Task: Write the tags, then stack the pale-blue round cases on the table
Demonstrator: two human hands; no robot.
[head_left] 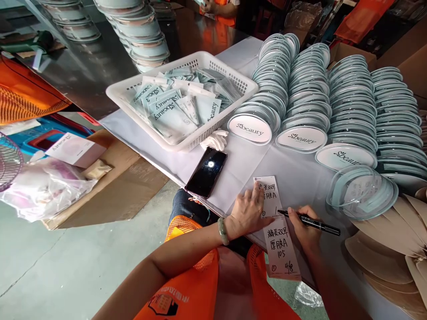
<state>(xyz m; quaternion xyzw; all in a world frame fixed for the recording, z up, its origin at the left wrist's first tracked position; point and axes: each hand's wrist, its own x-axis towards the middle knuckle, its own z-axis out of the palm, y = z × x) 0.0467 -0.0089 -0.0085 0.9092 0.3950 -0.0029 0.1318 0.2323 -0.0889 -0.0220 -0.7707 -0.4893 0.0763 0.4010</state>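
Now two slips (276, 222) — one pen (313, 223), one phone (207, 172).

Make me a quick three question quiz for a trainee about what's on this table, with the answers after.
1. True or false: the right hand holds a black pen.
2. What does the left hand press flat?
3. Which lies nearest the white basket: A phone, B tan pads, C pen?

Key:
1. True.
2. The upper paper slip, with a second written slip below it.
3. A.
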